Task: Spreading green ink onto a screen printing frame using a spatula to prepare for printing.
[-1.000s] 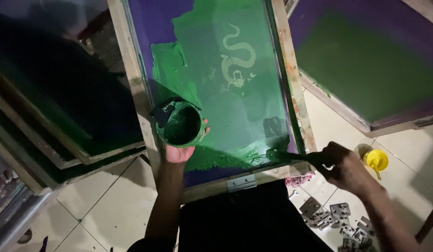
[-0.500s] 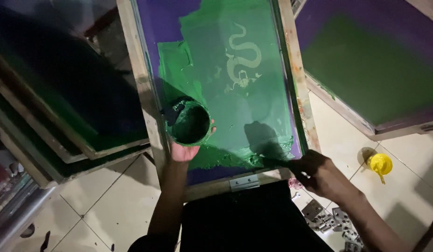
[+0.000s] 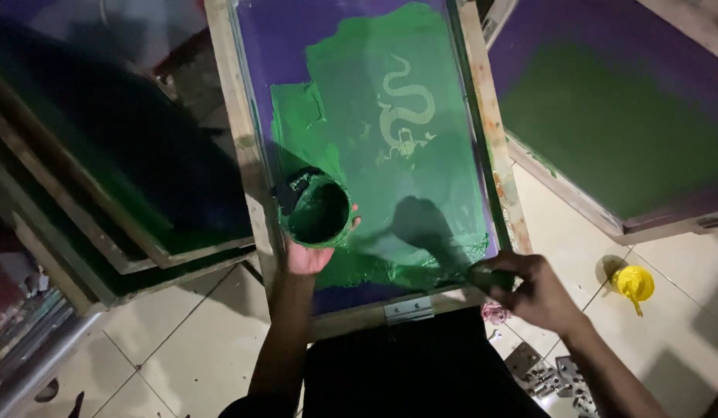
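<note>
Green ink coats most of the screen-printing frame (image 3: 483,131) at the centre of the picture, with a pale serpent-shaped stencil (image 3: 405,108) showing through in its upper half and bare purple mesh around the edges. The left hand (image 3: 309,255) cups a small round ink tub (image 3: 319,210) from below, its grip closed around the base, holding it just over the lower left part of the mesh. The tub looks smeared with green inside and out; how much ink is left in it I cannot tell, since the inside is dark. The right hand (image 3: 533,290), at the lower right corner of the frame, is clamped on a dark-handled tool (image 3: 483,275) whose blade end is lost in shadow on the wet ink along the bottom edge.

Judging by this, ink is being gathered or spread at the near end of the screen; the next move would call for a steady, even drag without tipping the tub.

Further out, a wooden frame (image 3: 630,131) with a green and purple mesh lies at the upper right, and darker stacked frames (image 3: 127,193) fill the left. A small yellow container (image 3: 634,282) sits on the tiled floor (image 3: 181,348) at the right, its contents looking yellow too. Small grey metal parts (image 3: 548,375) lie scattered at the lower right.
</note>
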